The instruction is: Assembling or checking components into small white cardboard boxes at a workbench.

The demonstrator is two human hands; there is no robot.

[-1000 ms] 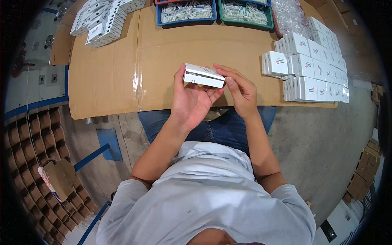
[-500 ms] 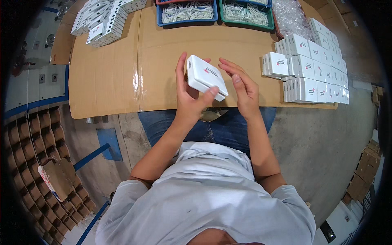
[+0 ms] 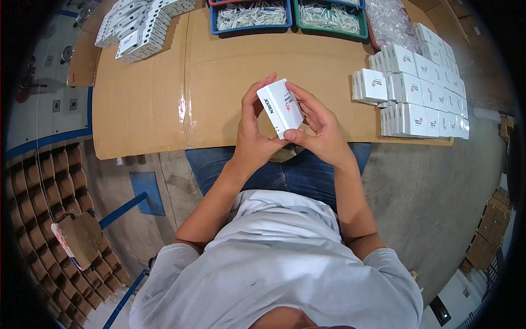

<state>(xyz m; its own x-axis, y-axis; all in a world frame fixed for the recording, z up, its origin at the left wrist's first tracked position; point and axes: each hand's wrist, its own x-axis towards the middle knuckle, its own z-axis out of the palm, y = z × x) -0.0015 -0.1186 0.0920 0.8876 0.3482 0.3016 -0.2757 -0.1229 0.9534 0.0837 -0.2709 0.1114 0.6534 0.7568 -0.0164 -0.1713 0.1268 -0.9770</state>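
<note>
- Cardboard-covered tabletop [image 3: 219,71]: spreads beyond left fingers [image 3: 250,101].
- Stacked white boxes [image 3: 419,90]: well right of right fingers [image 3: 309,98], packed tightly, likely saving space.
- Single white box [image 3: 280,107]: raised between both hands' fingers, which grip it, probably for steadiness.

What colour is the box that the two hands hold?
The box is white, with black and red printing; the head view shows it best.

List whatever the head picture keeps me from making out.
Head view:
- Contents of the held white rectangular carton: hidden by its walls.
- How left grip and right grip touch its back: hidden by the carton.
- Blue rectangular plastic tray's floor: covered by thin white sticks.
- Upper-left white carton stack's far end: cut by the top edge.
</note>
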